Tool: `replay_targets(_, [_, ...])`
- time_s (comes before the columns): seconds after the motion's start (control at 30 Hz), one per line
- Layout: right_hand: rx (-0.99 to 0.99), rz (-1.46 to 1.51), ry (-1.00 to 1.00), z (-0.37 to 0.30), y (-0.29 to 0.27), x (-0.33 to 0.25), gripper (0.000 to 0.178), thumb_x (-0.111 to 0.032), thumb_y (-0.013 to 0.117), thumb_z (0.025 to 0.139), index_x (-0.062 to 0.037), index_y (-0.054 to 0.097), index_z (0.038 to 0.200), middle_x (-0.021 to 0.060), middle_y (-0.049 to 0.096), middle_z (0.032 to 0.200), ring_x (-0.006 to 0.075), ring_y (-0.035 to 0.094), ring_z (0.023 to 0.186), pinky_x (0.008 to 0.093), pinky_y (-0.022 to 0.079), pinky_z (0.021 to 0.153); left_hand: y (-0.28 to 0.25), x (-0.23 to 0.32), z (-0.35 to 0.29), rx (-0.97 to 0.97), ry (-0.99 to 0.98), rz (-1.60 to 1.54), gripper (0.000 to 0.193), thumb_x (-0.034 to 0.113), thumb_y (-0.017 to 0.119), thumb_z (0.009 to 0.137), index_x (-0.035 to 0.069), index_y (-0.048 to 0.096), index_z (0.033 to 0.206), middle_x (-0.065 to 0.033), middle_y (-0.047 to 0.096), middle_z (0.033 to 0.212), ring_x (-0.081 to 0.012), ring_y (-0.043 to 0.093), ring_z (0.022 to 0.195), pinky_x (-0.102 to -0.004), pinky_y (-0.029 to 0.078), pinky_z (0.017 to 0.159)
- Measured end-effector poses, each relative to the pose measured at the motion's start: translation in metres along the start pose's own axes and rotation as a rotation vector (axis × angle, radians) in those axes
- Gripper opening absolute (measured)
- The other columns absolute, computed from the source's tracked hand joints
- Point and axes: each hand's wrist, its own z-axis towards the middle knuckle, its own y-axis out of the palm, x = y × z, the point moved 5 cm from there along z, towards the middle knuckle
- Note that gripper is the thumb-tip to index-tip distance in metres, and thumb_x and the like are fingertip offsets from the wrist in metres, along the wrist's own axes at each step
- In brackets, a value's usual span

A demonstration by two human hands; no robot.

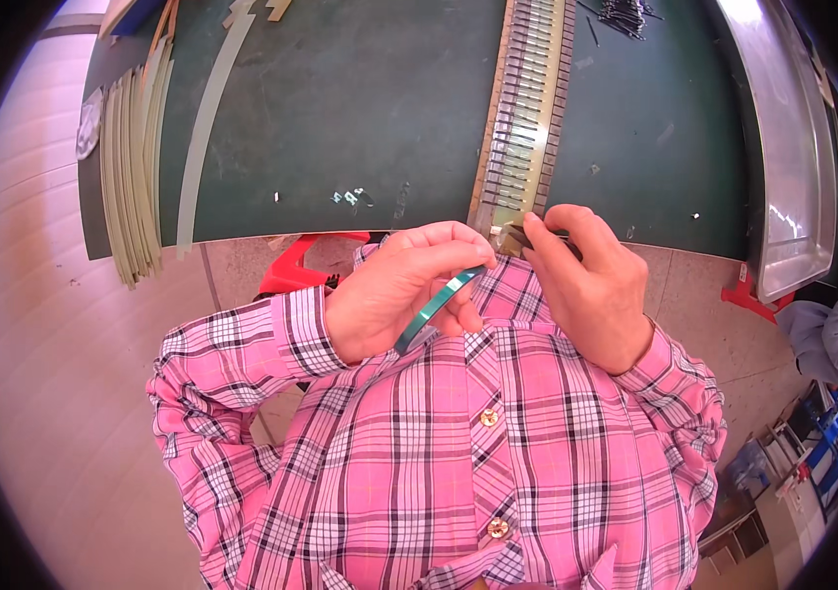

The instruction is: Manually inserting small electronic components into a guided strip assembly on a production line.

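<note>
two hands meet close to the chest, just at the near edge of a green bench. left hand is curled around a thin green tape ring, thumb and fingers pinching its rim; the ring runs slantwise from the palm's underside up to the fingertips, with a pale patch near its upper end. right hand sits just right of it, fingers pinched on a small dark piece at the near end of a long strip; what exactly the piece is cannot be told. the two hands nearly touch at the fingertips, above the pink plaid shirt.

one long strip, lined with rows of little metal parts, runs from the hands away to the far edge of the bench. left on the bench lies a bundle of several pale curved slats, too close together to count, with one more slat apart beside them. a few tiny scraps lie near the bench's front. one metal tray stands at the right end. one heap of dark small parts lies at the far edge.

below the bench, one red stool shows on a pale floor. blue crates stand far right.
</note>
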Motion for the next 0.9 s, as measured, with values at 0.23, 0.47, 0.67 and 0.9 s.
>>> replay_targets(0.23, [0.005,-0.066,-0.054,0.004,0.003,-0.006,0.028,-0.003,0.065,0.068,-0.0046,0.065,0.096,0.0014,0.057,0.092,0.0137,0.059,0.074,0.0259,0.049,0.055,-0.001,0.000,-0.006,-0.025,0.001,-0.003,0.022,0.023,0.057,0.093,0.002,0.055,0.100,-0.0017,0.054,0.062,-0.0132,0.061,0.051,-0.0215,0.049,0.044])
replay_targets(0.47, [0.204,0.053,0.060,0.002,-0.021,0.004,0.025,0.000,0.067,0.077,-0.0027,0.065,0.101,0.0085,0.058,0.094,0.0191,0.061,0.070,0.0272,0.050,0.056,0.003,0.025,-0.046,-0.083,0.144,0.137,0.019,0.018,0.056,0.093,0.002,0.055,0.103,-0.0023,0.056,0.065,-0.0138,0.062,0.051,-0.0217,0.047,0.043])
replay_targets(0.67, [0.220,-0.363,0.235,-0.001,-0.041,0.037,0.037,-0.004,0.067,0.077,-0.0072,0.061,0.114,0.0126,0.055,0.113,0.0281,0.055,0.103,0.0371,0.046,0.084,-0.001,0.086,-0.083,0.246,1.009,0.730,0.015,0.003,0.056,0.089,0.001,0.059,0.104,-0.0071,0.059,0.085,-0.0145,0.065,0.065,-0.0231,0.051,0.052])
replay_targets(0.9, [0.071,-0.203,0.106,0.012,-0.037,-0.018,0.047,-0.009,0.068,0.077,-0.0125,0.059,0.122,0.0128,0.043,0.135,0.0336,0.036,0.129,0.0442,0.032,0.103,-0.017,0.093,-0.057,0.714,1.600,1.371,0.020,-0.008,0.060,0.077,0.003,0.064,0.094,-0.0106,0.059,0.106,-0.0195,0.064,0.080,-0.0277,0.052,0.067])
